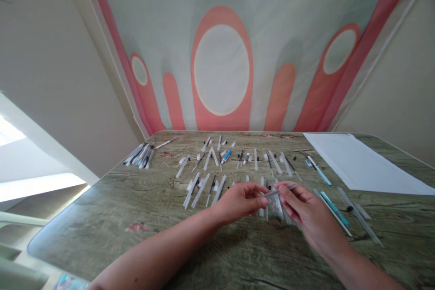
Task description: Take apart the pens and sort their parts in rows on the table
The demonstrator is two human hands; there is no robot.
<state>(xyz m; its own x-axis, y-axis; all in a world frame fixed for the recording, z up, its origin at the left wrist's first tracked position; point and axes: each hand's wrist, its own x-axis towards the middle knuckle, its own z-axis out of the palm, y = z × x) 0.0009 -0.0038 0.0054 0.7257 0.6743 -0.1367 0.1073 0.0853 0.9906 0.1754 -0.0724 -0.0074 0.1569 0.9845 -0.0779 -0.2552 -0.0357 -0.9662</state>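
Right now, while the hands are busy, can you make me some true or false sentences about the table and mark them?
1. The left hand and right hand hold one slim grey piece. True.
2. The white sheet lies on the left of the table. False: it lies on the right.
3. A bunch of pens lies on the table's left side. True.
4. The blue pen part stands upright. False: it lies flat.

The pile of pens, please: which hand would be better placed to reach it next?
Probably the left hand: it is nearer the pile of pens, while the right hand is farther off. Both seemingly hold a slim rod.
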